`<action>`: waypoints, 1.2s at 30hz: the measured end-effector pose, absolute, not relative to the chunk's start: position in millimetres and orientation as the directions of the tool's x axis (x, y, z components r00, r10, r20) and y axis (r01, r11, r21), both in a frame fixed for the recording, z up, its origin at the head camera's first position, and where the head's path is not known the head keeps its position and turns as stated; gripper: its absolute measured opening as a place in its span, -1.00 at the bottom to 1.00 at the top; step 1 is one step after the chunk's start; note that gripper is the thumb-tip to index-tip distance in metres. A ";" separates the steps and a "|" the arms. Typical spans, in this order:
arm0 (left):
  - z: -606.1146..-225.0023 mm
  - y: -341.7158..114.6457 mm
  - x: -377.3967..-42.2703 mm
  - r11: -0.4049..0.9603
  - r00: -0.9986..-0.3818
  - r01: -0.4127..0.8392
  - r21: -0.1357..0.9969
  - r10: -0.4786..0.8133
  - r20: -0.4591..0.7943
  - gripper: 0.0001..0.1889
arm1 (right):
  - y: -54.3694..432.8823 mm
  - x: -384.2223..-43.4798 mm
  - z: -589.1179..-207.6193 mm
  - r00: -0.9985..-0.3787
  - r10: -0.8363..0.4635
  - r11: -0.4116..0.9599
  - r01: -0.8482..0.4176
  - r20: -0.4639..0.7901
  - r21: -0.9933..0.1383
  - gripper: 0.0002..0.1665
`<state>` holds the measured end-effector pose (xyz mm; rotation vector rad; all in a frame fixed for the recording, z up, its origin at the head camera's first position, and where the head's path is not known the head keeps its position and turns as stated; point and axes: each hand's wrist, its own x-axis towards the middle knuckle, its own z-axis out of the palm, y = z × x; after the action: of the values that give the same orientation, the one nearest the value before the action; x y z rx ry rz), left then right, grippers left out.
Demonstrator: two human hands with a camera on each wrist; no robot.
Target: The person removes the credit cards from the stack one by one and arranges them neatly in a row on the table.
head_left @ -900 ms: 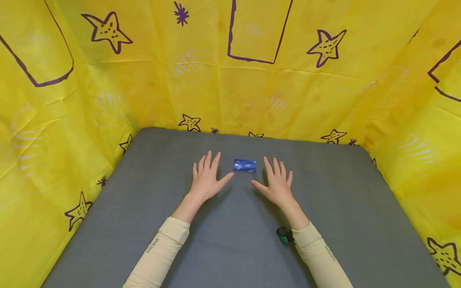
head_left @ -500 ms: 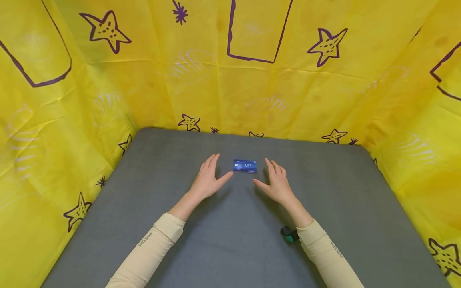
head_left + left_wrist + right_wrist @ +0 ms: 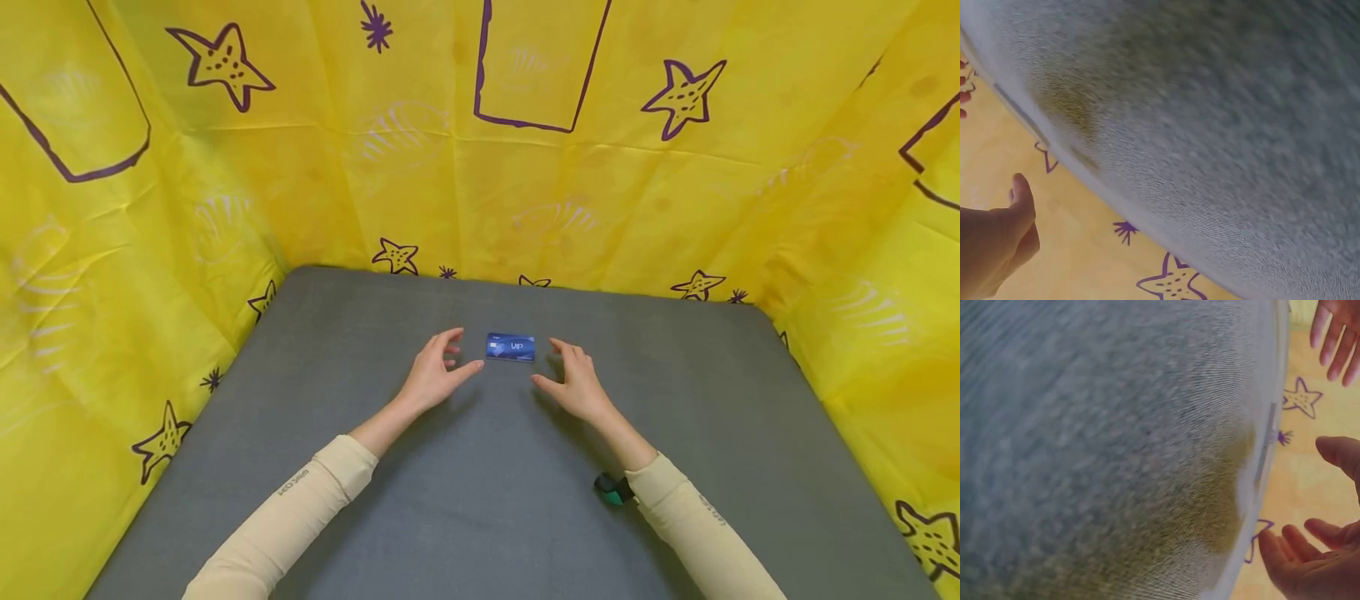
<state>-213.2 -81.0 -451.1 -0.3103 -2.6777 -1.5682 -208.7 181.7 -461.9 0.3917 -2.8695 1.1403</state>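
Note:
A blue card marked "VIP" point(image 3: 511, 347) lies flat on the grey tabletop in the head view, between the two hands. My left hand point(image 3: 437, 367) is just left of it, thumb tip close to the card's near left corner, fingers bent loosely with nothing in them. On the other side, my right hand point(image 3: 576, 382) stands a little apart from the card, its fingers loosely bent and its thumb pointing inward. In the left wrist view the left hand point(image 3: 1000, 240) shows at the lower left; the right wrist view has the right hand point(image 3: 1322, 550) at the lower right.
The grey cloth-covered table point(image 3: 480, 500) ends at a yellow curtain point(image 3: 450, 183) with purple starfish drawings, which closes in the back and both sides. A dark band with a green part point(image 3: 615, 490) sits at the right wrist beside the beige sleeve point(image 3: 693, 521).
Fingers of both hands, earlier spread and straight, have drawn together and bent. The forearms have swung outward a little, and the right hand has shifted slightly right. The card stays in place.

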 end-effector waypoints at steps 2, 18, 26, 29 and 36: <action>-452.2 -81.5 -214.2 0.455 -0.982 0.169 0.875 0.157 0.107 -0.28 | 182.8 -209.5 -463.4 -0.969 -0.221 0.675 -0.232 0.107 -0.701 -0.13; -464.0 -80.6 -226.8 0.460 -0.986 0.070 0.885 0.168 -0.009 -0.44 | 184.9 -223.9 -474.3 -0.981 -0.179 0.637 -0.170 0.071 -0.752 -0.32; -468.4 -69.8 -238.5 0.507 -0.977 0.128 0.852 0.214 0.020 -0.48 | 181.0 -235.8 -474.8 -0.982 -0.182 0.649 -0.157 0.048 -0.744 -0.35; -469.6 -66.2 -242.6 0.529 -0.974 0.127 0.839 0.225 0.006 -0.49 | 179.7 -240.2 -475.8 -0.980 -0.197 0.654 -0.163 0.042 -0.739 -0.34; -473.2 -60.4 -253.4 0.566 -0.977 0.135 0.813 0.213 0.014 -0.49 | 177.9 -248.5 -477.9 -0.982 -0.184 0.660 -0.146 0.029 -0.737 -0.34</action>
<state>-253.4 -60.4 -473.2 -0.3177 -2.8556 -1.4701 -248.5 177.9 -477.9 0.2887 -2.9057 1.2829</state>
